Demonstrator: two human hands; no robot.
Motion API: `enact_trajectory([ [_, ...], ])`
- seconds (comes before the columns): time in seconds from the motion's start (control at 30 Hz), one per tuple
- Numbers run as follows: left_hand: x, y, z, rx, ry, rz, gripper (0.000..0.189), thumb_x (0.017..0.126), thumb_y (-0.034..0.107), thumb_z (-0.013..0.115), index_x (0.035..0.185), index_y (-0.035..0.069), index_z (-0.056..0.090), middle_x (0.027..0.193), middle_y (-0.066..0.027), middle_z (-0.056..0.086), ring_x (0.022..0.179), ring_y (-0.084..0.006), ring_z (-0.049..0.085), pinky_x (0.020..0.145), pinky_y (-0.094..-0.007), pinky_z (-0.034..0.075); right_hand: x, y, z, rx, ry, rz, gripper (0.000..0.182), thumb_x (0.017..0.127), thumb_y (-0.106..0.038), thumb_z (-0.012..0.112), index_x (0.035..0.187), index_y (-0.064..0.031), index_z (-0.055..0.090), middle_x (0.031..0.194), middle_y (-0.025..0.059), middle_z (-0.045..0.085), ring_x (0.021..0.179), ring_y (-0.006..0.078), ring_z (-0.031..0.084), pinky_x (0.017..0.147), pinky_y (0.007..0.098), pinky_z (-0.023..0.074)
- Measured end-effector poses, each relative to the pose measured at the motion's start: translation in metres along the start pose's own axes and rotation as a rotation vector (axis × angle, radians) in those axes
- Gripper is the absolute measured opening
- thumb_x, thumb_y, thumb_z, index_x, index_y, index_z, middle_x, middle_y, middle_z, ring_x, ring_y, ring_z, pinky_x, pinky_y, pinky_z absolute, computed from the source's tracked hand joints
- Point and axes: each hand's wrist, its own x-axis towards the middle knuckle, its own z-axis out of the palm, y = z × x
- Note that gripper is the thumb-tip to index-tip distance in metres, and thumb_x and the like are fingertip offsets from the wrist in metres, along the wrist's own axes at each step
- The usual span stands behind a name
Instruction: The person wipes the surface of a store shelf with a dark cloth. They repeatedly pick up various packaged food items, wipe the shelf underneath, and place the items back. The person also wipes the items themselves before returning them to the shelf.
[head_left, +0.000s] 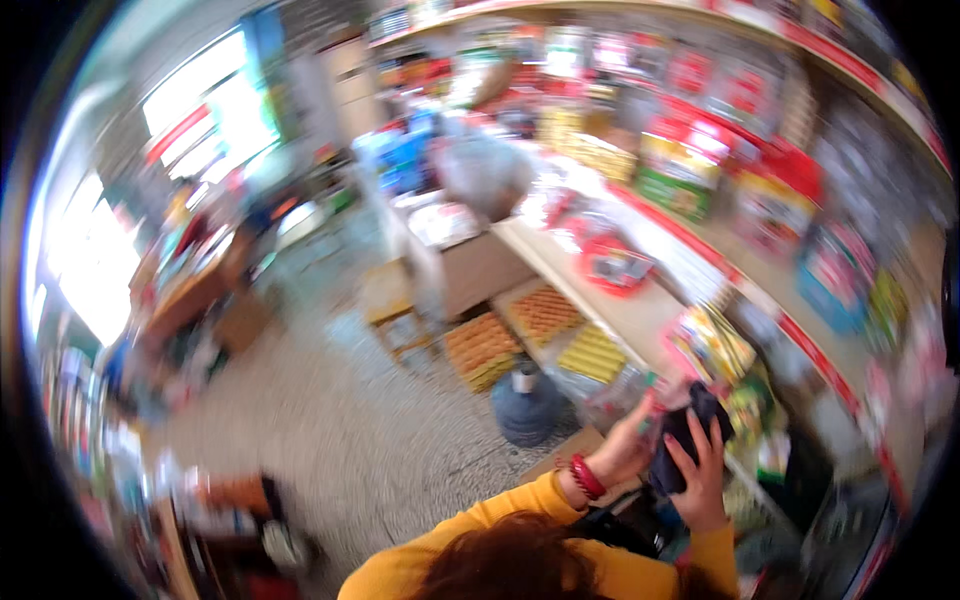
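Observation:
A dark, soft bundle (670, 454), perhaps cloth or a bag, is held up between my two hands at the lower right. My right hand (697, 472) lies against its near side with the fingers spread over it. On its other side is my left hand (622, 454), with a red bracelet (586, 477) at the wrist; blur hides part of its grip. A pinkish, see-through packet (675, 394) shows just beyond the left fingertips, and I cannot tell whether that hand touches it. Both arms wear yellow sleeves.
Shelves with a red-edged front (810, 352) carry many bagged goods at right. A red tray (615, 266) sits on a lower ledge. Egg trays (480, 341), a large blue water bottle (525, 412) and a wooden stool (390, 300) stand below. A cluttered desk (187, 292) is at left.

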Motion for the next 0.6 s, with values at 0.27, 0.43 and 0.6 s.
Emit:
enact_trajectory([
  [0.27,0.085,-0.027,0.055,0.260,-0.274,-0.026,0.065,0.091,0.047,0.036,0.140,0.008,0.019,0.140,-0.0110,0.029,0.126,-0.0264,0.033,0.103,-0.0424,0.029,-0.058,0.103,-0.038,0.274,0.386,0.459,0.062,0.064,0.002,0.069,0.121,-0.0114,0.051,0.129,0.0135,0.044,0.116,0.0307,0.045,0.097,0.0369,0.0356],
  [0.43,0.177,-0.065,0.178,0.643,-0.645,0.222,0.066,0.092,0.043,0.037,0.141,0.008,0.010,0.139,-0.0130,0.030,0.123,-0.0238,0.036,0.101,-0.0382,0.032,-0.121,0.164,-0.027,0.481,0.754,0.787,0.055,0.065,0.007,0.066,0.117,-0.0060,0.052,0.117,0.0126,0.053,0.106,0.0230,0.053,0.090,0.0316,0.0413],
  [0.6,0.281,-0.144,0.228,1.161,-0.832,0.393,0.054,0.093,0.026,0.041,0.139,0.007,0.022,0.124,-0.0129,0.043,0.114,-0.0184,0.042,0.094,-0.0296,0.034,-0.137,0.167,-0.017,0.744,0.771,0.900,0.051,0.069,0.004,0.067,0.117,-0.0053,0.051,0.111,0.0097,0.055,0.102,0.0203,0.053,0.088,0.0309,0.0419],
])
